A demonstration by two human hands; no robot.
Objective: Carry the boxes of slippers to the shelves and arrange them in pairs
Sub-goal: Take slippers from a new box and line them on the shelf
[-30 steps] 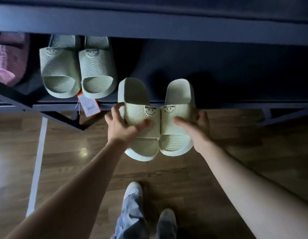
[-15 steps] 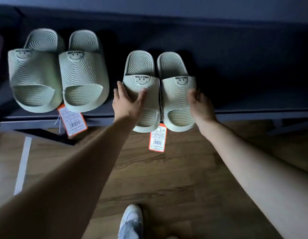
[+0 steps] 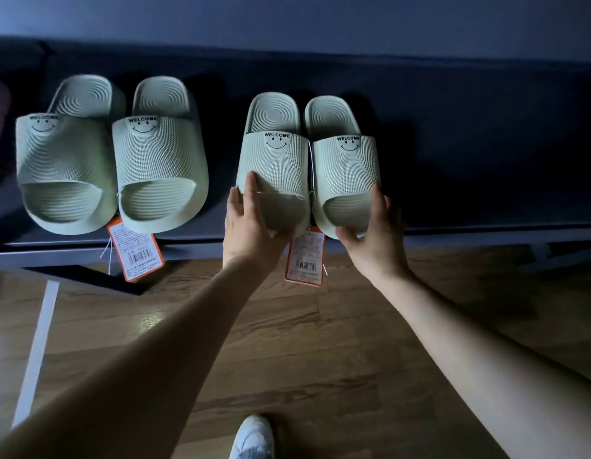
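the second pair of slippers [image 3: 307, 167] sits on the dark shelf [image 3: 469, 167] just right of the first pair [image 3: 111, 160] — left hand [image 3: 251, 226] and right hand [image 3: 373, 240] each curl thumb and fingers round one toe end, pressing the two together, likely to square them up.

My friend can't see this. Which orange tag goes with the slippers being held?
Find the dark shelf, then the right-hand pair of green slippers, gripped at the toes by the left hand and right hand. Its orange tag hangs between their toes, over the shelf edge; the other tag, farther left, hangs under the untouched pair.
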